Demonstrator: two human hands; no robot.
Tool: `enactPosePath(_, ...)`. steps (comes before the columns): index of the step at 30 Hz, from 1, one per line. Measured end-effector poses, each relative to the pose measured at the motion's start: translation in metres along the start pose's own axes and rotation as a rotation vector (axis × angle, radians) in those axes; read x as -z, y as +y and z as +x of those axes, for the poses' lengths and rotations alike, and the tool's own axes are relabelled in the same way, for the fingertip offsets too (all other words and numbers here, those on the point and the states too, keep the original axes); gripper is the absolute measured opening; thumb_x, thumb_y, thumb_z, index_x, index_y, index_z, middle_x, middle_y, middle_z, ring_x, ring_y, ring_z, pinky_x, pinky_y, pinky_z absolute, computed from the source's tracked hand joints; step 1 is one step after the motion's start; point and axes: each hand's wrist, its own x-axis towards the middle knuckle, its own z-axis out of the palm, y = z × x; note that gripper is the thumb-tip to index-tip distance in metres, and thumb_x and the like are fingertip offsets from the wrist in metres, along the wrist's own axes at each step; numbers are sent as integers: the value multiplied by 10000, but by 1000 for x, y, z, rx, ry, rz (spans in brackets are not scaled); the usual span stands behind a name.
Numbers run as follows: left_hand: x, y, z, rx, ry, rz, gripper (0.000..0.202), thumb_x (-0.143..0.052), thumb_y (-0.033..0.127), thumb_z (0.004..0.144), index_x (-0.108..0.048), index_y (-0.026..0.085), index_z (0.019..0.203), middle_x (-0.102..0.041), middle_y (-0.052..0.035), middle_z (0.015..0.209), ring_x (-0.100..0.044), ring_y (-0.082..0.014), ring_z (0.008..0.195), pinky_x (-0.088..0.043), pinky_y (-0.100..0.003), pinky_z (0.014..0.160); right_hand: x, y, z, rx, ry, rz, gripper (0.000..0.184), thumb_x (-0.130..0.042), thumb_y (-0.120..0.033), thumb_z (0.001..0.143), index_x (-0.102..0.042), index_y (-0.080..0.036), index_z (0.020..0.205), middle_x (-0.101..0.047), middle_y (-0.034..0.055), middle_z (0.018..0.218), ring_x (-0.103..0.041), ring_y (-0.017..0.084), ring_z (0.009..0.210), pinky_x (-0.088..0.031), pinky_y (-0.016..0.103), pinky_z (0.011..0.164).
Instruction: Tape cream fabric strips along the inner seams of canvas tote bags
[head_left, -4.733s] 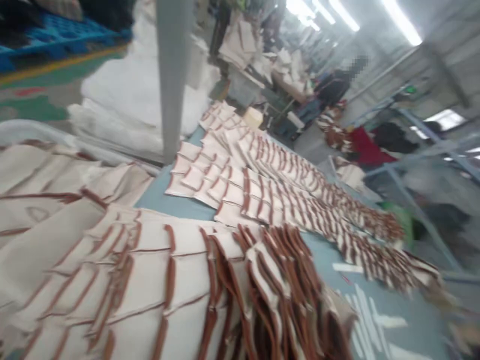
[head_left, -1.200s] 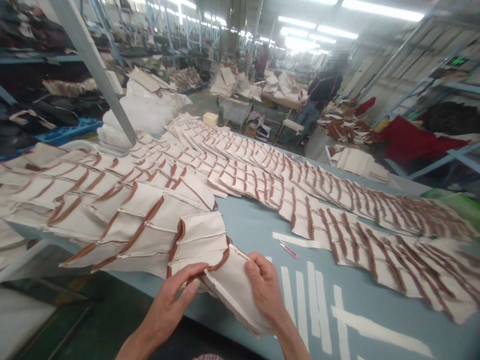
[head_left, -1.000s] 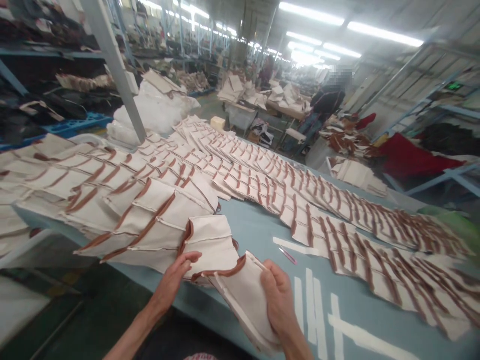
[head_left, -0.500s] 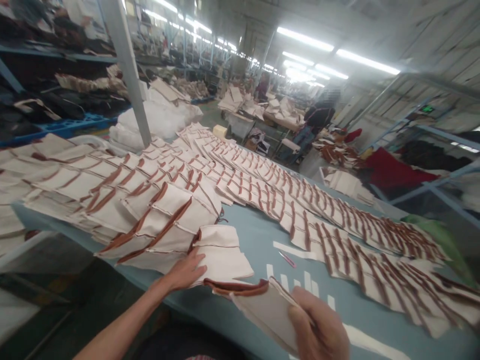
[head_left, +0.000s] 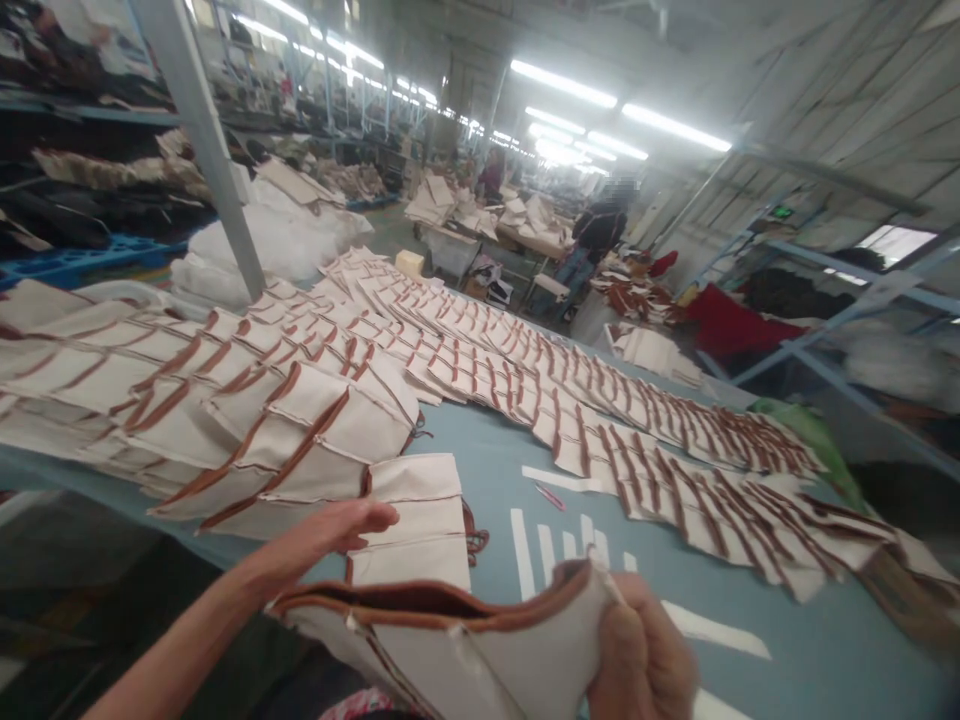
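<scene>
My right hand [head_left: 646, 650] is closed on the right end of a cream sewn fabric piece [head_left: 536, 655] with brown edging. That piece is raised near my body, and its brown-trimmed top edge gapes a little. My left hand [head_left: 352, 525] has its fingers stretched out and holds nothing. It hovers by a flat cream fabric panel [head_left: 420, 510] with brown cord at its right side; whether it touches the panel I cannot tell. To the left lie overlapping cream pieces [head_left: 315, 435] with brown edges, the nearest ones beside my left hand.
Long rows of overlapped cream pieces [head_left: 577, 430] run across the blue-grey table [head_left: 480, 440]. Pale strips [head_left: 523, 555] and pink-handled snips [head_left: 551, 497] lie in the middle. A metal post [head_left: 206, 150] stands behind at left. Another person [head_left: 596, 235] stands further back.
My right hand has raised the cream piece and drawn it leftward, so more of its brown edge shows. My left hand has lifted from the panel. The camera view has turned rightward.
</scene>
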Motion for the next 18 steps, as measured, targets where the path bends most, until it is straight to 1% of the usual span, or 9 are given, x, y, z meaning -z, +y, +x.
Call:
enactPosePath(1, 7, 16, -11, -6, -7, -10, 755, -483, 874, 933, -887, 249, 1059, -875, -136, 1101, -819, -389, 1031, -690, -511, 893, -5, 0, 0, 19, -21, 6, 598, -588, -738, 1009, -706, -232, 713, -482, -9, 542, -443, 174, 487, -353, 308, 484)
enactPosePath(2, 12, 32, -23, -22, 17, -5, 738, -450, 850, 964, -881, 268, 1104, -870, -113, 1162, -804, -381, 1098, -664, -492, 983, -9, 1, 0, 48, -40, 4, 622, -572, -746, 1015, -668, -234, 675, -503, -3, 554, -464, 176, 502, -363, 308, 498)
enactPosePath(3, 14, 47, -35, -56, 81, 25, 651, -526, 803, 960, -876, 281, 1128, -863, -88, 1197, -777, -378, 1162, -630, -462, 1057, -12, 3, 0, 86, -53, -2, 631, -559, -740, 1026, -637, -234, 657, -525, 1, 570, -482, 176, 516, -372, 305, 510)
enactPosePath(4, 12, 61, -45, -113, 154, 126, 580, -582, 757, 955, -862, 299, 1173, -855, -58, 1225, -756, -372, 1205, -618, -438, 1081, -14, 5, 1, 127, -58, -12, 627, -554, -721, 1038, -615, -233, 650, -542, 2, 585, -498, 175, 530, -381, 300, 519)
enactPosePath(6, -2, 80, -61, -195, 154, 281, 467, -576, 636, 1014, -817, 319, 1257, -834, -22, 1283, -742, -332, 1238, -599, -414, 1112, -18, 10, 2, 205, -42, -42, 587, -557, -664, 1065, -618, -228, 675, -568, 0, 611, -532, 174, 558, -403, 289, 542)
enactPosePath(8, -25, 85, -64, -244, 125, 371, 400, -606, 524, 1030, -773, 320, 1330, -807, -27, 1361, -743, -289, 1271, -592, -374, 1122, -21, 13, 5, 271, -24, -56, 548, -555, -610, 1087, -642, -225, 708, -577, -3, 628, -569, 174, 585, -425, 279, 566)
enactPosePath(13, -64, 73, -44, -461, 255, 415, 434, -652, 409, 1027, -656, 304, 1448, -724, -67, 1493, -683, -262, 1376, -520, -388, 1218, -22, 13, 16, 396, -57, -46, 521, -497, -550, 1131, -637, -239, 737, -539, -22, 600, -552, 161, 523, -405, 280, 535)
enactPosePath(15, -70, 77, -41, -514, 234, 405, 402, -662, 368, 1024, -670, 300, 1421, -734, -77, 1460, -680, -260, 1363, -519, -380, 1212, -19, 13, 21, 434, -78, -38, 490, -493, -529, 1137, -631, -250, 759, -544, -26, 591, -546, 162, 498, -402, 283, 517)
enactPosePath(18, -77, 90, -47, -525, 163, 363, 255, -644, 315, 1003, -750, 289, 1233, -798, -68, 1263, -732, -246, 1218, -557, -332, 1134, -13, 15, 29, 490, -132, -28, 432, -471, -490, 1153, -641, -262, 827, -582, -28, 604, -565, 161, 497, -422, 275, 518)
